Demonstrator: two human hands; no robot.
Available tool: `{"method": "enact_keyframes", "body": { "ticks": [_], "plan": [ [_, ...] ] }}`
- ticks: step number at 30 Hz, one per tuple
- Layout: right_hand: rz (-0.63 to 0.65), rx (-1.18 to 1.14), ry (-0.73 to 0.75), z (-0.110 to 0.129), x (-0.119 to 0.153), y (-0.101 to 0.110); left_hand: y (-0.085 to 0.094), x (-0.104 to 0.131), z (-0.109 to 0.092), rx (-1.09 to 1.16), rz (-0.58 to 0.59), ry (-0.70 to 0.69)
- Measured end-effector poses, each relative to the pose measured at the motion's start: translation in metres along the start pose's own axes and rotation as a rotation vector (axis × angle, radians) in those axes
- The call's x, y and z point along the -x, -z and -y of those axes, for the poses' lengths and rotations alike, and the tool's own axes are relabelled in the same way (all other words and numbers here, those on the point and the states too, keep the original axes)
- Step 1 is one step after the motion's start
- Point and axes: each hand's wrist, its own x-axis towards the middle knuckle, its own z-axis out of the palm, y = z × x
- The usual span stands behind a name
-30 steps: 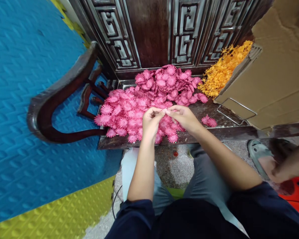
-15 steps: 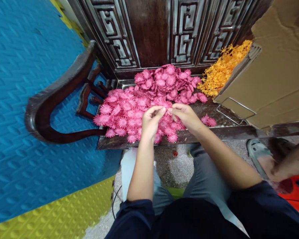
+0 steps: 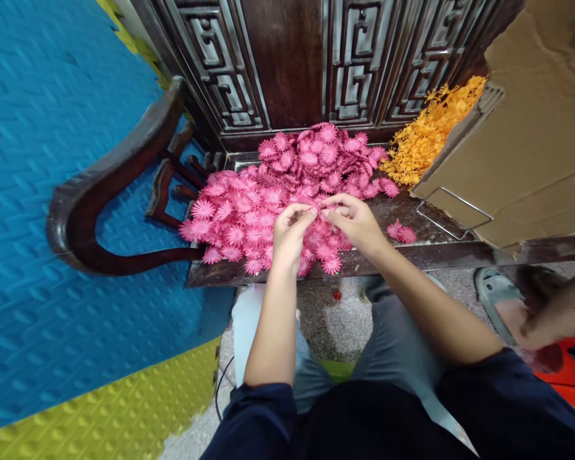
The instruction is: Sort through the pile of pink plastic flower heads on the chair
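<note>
My left hand [image 3: 290, 233] is closed in a pinch, thumb against the fingers. What it grips appears to be a pink flower [image 3: 317, 203], though the fingers and the like-coloured heap behind hide most of it. From the other side my right hand [image 3: 352, 220] pinches at the same spot, its fingertips almost meeting the left ones. Both hands hover over a big heap of pink artificial flowers [image 3: 239, 211] with thin, fringed petals. This heap lies on a dark wooden bench seat [image 3: 378, 259].
Two loose pink flowers [image 3: 401, 232] lie to the right. Beyond them are orange artificial sprigs [image 3: 416, 147], a cardboard sheet [image 3: 522, 160] and a bent wire frame [image 3: 453, 214]. A curved armrest [image 3: 76, 223] borders the left side. Another person's sandalled foot [image 3: 505, 313] is at right.
The fingers of my right hand have shifted slightly, its index finger lifting and bending a little. My left hand stays almost still, and the heap looks the same.
</note>
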Motion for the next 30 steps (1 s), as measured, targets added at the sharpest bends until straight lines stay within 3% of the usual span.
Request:
{"method": "enact_keyframes", "body": {
  "ticks": [5,9,21,30],
  "plan": [
    [-0.016,0.157,0.170,0.0042,0.0064,-0.0022,0.0018,-0.0026,0.0057,0.066,-0.082,0.018],
    [0.003,0.261,0.247,0.0034,0.0085,-0.0032,0.0015,-0.0022,0.0049,0.085,-0.063,0.061],
    [-0.033,0.290,0.255,-0.0020,0.0052,0.0001,0.0006,-0.0009,0.0058,0.144,0.084,0.174],
    [-0.074,0.225,0.191,-0.0014,0.0026,0.0030,0.0022,-0.0025,0.0053,0.102,0.046,0.219]
  ]
}}
